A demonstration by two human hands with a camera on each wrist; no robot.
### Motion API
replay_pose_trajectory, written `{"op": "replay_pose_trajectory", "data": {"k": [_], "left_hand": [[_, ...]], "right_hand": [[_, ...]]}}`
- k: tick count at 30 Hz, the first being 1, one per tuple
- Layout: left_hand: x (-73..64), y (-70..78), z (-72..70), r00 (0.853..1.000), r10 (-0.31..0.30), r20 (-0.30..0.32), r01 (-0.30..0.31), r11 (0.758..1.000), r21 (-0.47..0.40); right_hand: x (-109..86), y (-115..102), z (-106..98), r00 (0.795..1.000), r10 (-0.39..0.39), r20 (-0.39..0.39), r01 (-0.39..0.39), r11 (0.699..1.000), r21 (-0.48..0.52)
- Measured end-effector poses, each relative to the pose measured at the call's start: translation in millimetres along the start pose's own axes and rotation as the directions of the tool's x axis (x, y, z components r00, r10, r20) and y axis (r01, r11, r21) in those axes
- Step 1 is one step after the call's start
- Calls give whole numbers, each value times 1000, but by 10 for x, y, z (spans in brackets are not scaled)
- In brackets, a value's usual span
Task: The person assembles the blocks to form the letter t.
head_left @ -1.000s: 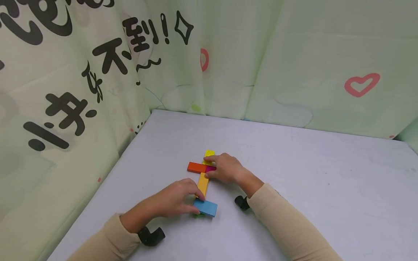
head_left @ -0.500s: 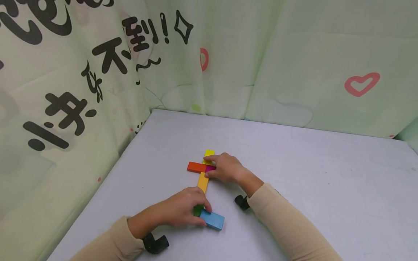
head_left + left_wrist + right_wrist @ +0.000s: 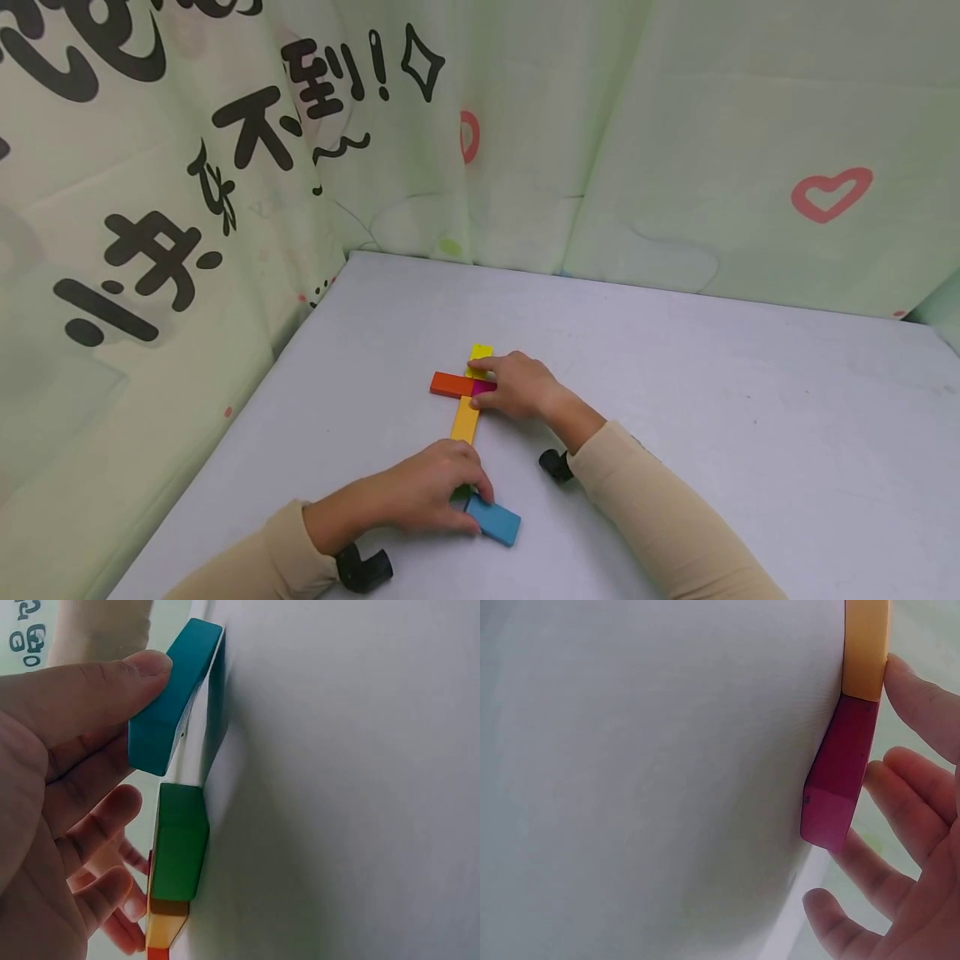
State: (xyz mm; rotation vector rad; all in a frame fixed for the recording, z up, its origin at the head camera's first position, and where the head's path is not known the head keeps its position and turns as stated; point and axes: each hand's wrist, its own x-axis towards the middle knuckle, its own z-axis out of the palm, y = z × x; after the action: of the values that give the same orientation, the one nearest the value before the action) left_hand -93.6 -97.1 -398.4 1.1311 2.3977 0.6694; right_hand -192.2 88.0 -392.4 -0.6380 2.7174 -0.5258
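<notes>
My left hand (image 3: 416,493) pinches a blue block (image 3: 497,521) by one end, between thumb and fingers. In the left wrist view, the blue block (image 3: 176,697) tilts close over the table, with a shadow beneath it. Just beyond its end lies a green block (image 3: 180,840), mostly covered by the left hand in the head view. An orange-yellow block (image 3: 465,419) continues the line away from me. My right hand (image 3: 519,387) rests spread on the laid blocks: the thumb touches the orange-yellow one, the forefinger a bright yellow block (image 3: 480,351). Between them sits a magenta block (image 3: 482,387).
A red-orange block (image 3: 450,384) points left from the magenta one, making a crossbar. The blocks lie on a white table (image 3: 712,417). Light green curtains (image 3: 690,150) with black lettering and hearts hang along its back and left sides. Black wrist devices (image 3: 366,569) sit under the sleeves.
The left hand has drawn the blue block toward me and slightly right, off the green block it overlapped. The right hand has stayed in place.
</notes>
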Motion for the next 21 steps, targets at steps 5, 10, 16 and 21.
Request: {"op": "replay_pose_trajectory", "data": {"k": [5,10,16,21], "left_hand": [[8,1,45,1000,29,-2,-29,998,53],[5,-6,64,998,66,-10,-65,991,113],[2,-21,53,999,47,-10,-45,993,108],[3,-25,48,999,38,-11,-37,994,101]], "right_hand": [[-5,0,1,1000,1,1,-1,1000,-1],[-8,1,2,1000,-3,-6,3,1000,-3],[-14,-3,-1,1000,-13,-12,13,1000,-7],[-12,3,-1,1000,-20,-15,20,1000,-9]]}}
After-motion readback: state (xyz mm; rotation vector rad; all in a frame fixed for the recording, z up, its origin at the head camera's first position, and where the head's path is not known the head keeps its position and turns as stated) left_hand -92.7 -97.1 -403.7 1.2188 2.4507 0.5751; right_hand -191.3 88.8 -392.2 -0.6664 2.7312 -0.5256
